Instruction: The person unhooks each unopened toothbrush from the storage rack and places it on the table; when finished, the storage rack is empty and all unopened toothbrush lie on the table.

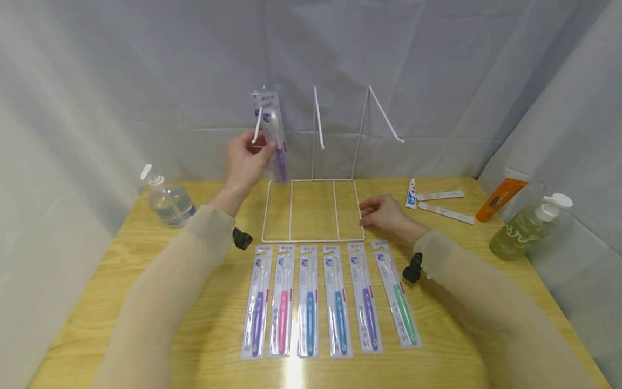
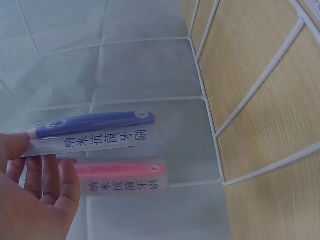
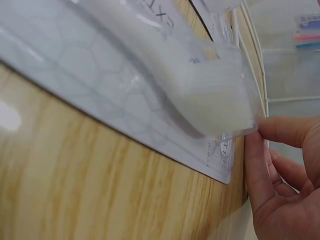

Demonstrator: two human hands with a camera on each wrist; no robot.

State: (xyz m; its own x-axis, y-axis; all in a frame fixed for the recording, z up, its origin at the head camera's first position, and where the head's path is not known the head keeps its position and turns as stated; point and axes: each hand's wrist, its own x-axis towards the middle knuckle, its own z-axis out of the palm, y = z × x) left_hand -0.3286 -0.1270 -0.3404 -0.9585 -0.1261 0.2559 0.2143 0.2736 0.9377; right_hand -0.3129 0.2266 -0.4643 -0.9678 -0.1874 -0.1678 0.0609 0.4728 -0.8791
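Note:
My left hand (image 1: pixel 247 165) pinches a packaged purple toothbrush (image 1: pixel 280 156) between thumb and fingers, upright at the left prong of a white wire display rack (image 1: pixel 311 240). The card's top overlaps that prong (image 1: pixel 258 124) in the head view. Behind it, a packaged pink toothbrush (image 2: pixel 117 170) shows in the left wrist view, hanging by the same prong. Down at the rack base's right side, my right hand (image 1: pixel 384 213) holds the edge wire with thumb and fingertips. A packaged green toothbrush (image 1: pixel 403 308) lies just in front of that hand.
Several more packaged toothbrushes (image 1: pixel 310 302) lie in a row before the rack. A clear pump bottle (image 1: pixel 172 202) stands left. At right are a small toothpaste box (image 1: pixel 411 193), two flat sachets (image 1: pixel 446 212), an orange tube (image 1: pixel 500 200) and a green pump bottle (image 1: pixel 522 232). Grey curtain (image 1: pixel 194 70) hangs behind.

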